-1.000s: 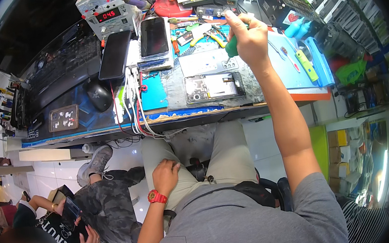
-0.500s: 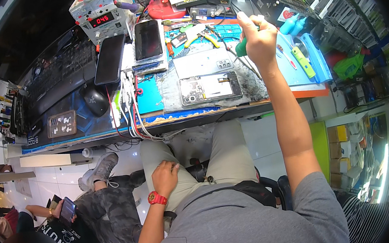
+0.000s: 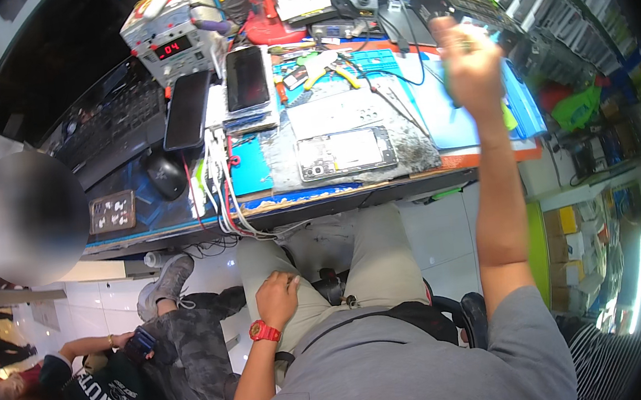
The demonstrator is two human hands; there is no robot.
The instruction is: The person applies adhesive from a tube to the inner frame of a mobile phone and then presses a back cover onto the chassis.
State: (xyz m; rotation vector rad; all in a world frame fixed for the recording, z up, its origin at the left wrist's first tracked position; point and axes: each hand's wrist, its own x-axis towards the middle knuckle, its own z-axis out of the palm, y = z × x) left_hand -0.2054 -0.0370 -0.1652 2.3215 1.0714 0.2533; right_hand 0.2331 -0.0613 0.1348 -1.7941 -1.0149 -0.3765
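Observation:
My right hand point(image 3: 473, 66) is raised over the right end of the workbench, blurred by motion. Its fingers are closed around a tool with a dark green handle, mostly hidden by the hand. Below it lies a light blue sheet point(image 3: 441, 111). To its left, an opened smartphone point(image 3: 346, 153) shows its inner parts and a white battery area. Just behind that phone is a silver back cover point(image 3: 330, 113). My left hand point(image 3: 277, 301) lies on my left thigh with its fingers loosely stretched out, holding nothing.
A thin dark tool point(image 3: 398, 106) lies right of the phone. Yellow-handled pliers point(image 3: 339, 70) rest behind. Two dark-screened phones point(image 3: 188, 110), a power supply point(image 3: 175, 49), mouse point(image 3: 166, 174) and keyboard point(image 3: 110, 121) occupy the left. White cables point(image 3: 215, 176) hang over the edge. Another person point(image 3: 121, 389) sits left.
My right hand has moved to the right with the green-handled tool, away from the opened phone. My left hand stays on my thigh. Another person's head has appeared at the left.

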